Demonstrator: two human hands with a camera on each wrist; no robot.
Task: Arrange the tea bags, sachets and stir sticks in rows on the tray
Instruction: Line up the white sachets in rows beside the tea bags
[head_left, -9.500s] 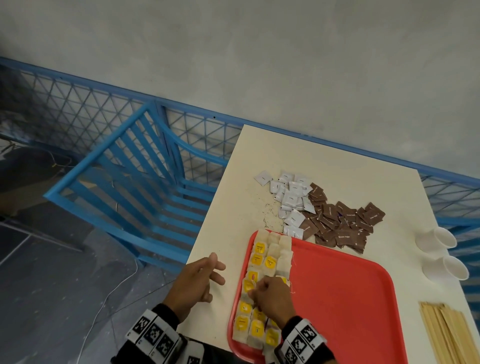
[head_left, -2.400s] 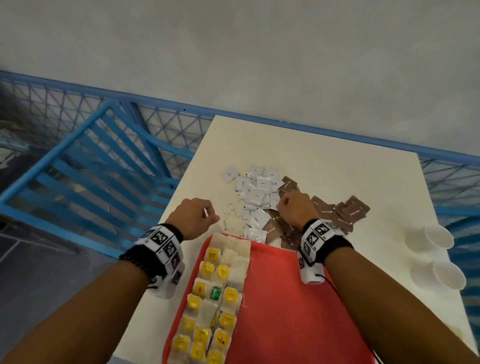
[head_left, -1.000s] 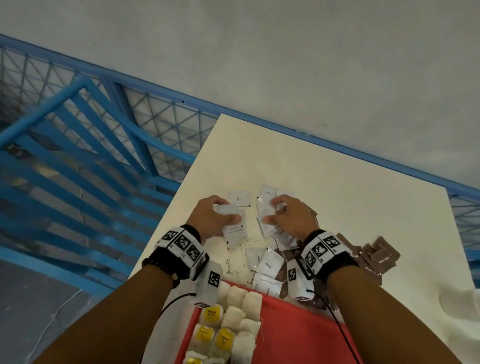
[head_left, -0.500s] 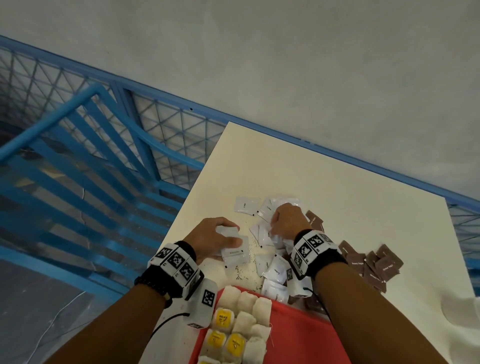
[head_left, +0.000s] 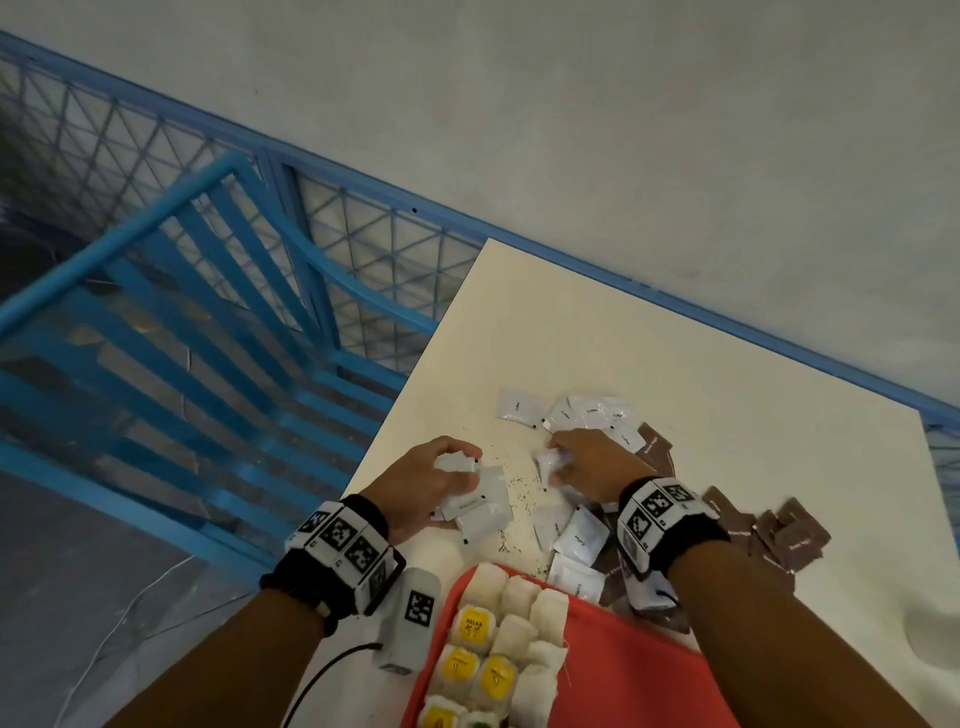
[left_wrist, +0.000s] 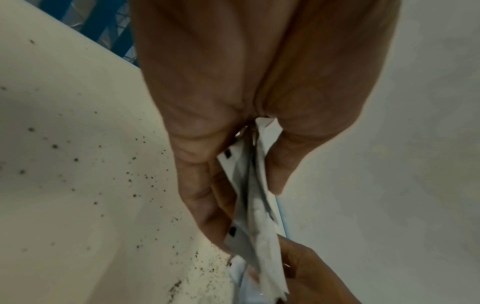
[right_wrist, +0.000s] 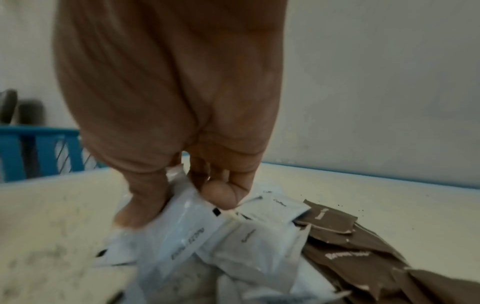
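Left hand (head_left: 421, 483) clamping stack of white sachets (head_left: 475, 506) near table's (head_left: 675, 364) left edge; right hand (head_left: 587, 465) pinching another from pile. Risk: overfilled stack fanning, slipping, scattering before reaching tray (head_left: 623, 670).

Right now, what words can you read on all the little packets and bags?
"Coffee": white packets on the table.
"Brown Sugar": brown packets.
"RELAX": yellow tag of a tea bag on the red tray; its smaller print is unreadable.
Packet in the right hand: print too blurred.
Wristband squares: patterns, no words.
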